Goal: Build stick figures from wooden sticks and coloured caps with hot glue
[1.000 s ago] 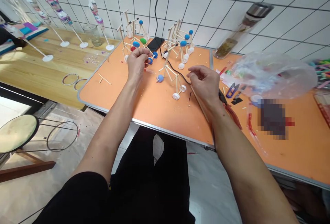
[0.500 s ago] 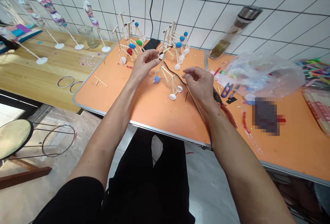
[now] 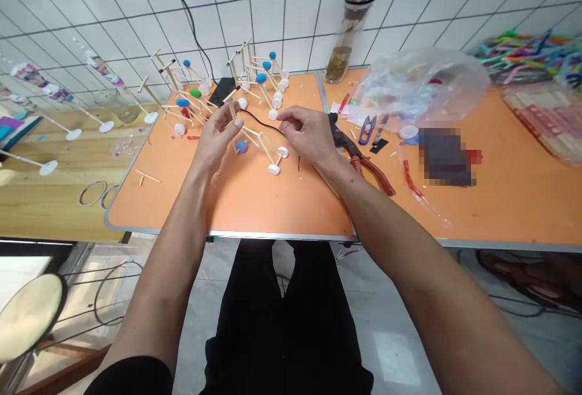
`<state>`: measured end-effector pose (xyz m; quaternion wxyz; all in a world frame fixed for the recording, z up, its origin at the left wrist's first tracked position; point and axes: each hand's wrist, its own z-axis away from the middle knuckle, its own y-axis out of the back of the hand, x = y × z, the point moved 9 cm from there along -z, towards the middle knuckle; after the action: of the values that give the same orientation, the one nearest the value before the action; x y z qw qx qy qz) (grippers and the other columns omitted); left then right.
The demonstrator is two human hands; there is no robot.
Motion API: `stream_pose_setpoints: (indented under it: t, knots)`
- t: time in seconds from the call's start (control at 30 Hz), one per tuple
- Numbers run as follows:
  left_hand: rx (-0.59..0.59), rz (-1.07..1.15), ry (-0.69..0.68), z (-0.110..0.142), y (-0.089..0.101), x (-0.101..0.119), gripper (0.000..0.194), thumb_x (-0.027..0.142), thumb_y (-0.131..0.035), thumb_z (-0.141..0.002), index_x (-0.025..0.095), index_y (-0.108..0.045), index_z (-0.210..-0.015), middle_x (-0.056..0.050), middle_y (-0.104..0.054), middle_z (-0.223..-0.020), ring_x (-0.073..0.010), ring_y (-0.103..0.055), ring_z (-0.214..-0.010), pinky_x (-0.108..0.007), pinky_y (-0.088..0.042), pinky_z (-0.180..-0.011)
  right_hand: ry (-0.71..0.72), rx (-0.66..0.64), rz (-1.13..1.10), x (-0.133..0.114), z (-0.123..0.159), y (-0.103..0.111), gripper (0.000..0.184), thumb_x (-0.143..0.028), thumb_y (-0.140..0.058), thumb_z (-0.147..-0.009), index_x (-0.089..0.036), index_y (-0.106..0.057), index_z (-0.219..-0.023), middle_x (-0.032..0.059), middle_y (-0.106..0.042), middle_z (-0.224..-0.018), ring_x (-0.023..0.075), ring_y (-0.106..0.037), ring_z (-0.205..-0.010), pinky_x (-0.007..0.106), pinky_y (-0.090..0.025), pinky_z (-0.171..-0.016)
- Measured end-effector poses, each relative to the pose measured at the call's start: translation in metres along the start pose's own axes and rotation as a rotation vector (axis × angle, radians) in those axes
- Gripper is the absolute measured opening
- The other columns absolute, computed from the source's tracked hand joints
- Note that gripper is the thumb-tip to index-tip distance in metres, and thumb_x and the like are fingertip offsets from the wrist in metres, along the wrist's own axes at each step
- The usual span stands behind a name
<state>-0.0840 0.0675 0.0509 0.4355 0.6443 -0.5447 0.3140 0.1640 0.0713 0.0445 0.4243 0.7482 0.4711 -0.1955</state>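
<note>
My left hand has its thumb and fingers closed round the upright stick of a small tricycle model made of wooden sticks. The model has a blue wheel near my thumb and two white wheels on an axle at its other end. To the right of the model, my right hand is closed, thumb against curled fingers; what it pinches, if anything, is hidden. A black cable runs behind the model towards my right fingers. Similar stick models with blue balls stand behind.
Red-handled pliers, blue snips and a plastic bag lie on the right. A tea bottle stands by the tiled wall. Loose sticks lie at left on the orange table. A stool stands lower left.
My view has swung to the right, so the table's things appear further left. Both hands stay about the tricycle model, the left still on its upright stick.
</note>
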Motion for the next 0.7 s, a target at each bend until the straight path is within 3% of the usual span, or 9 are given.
stream_pose_setpoints:
  t: [0.37,0.7]
  knots:
    - [0.024,-0.133,-0.003,0.001,0.000,0.001,0.090,0.104,-0.077,-0.088,0.032,-0.079,-0.143,-0.017,-0.082,-0.158,-0.0387,-0.069,-0.164,-0.062,-0.055,-0.138,0.022,-0.017,0.021,-0.010,-0.002,-0.002,0.027,-0.018,-0.069,-0.103,-0.026,-0.093,-0.115,0.0059,-0.090,-0.109,0.0290,-0.081,-0.103,0.043,-0.063,-0.096]
    - [0.018,0.002,0.026,-0.004,0.011,-0.024,0.073,0.092,-0.089,-0.089,0.040,-0.083,-0.140,-0.008,-0.084,-0.158,-0.0385,-0.071,-0.163,-0.065,-0.049,-0.142,0.032,-0.129,0.010,-0.020,-0.001,-0.006,0.033,-0.015,-0.068,-0.099,-0.023,-0.093,-0.120,0.0056,-0.090,-0.111,0.0267,-0.079,-0.101,0.037,-0.054,-0.092]
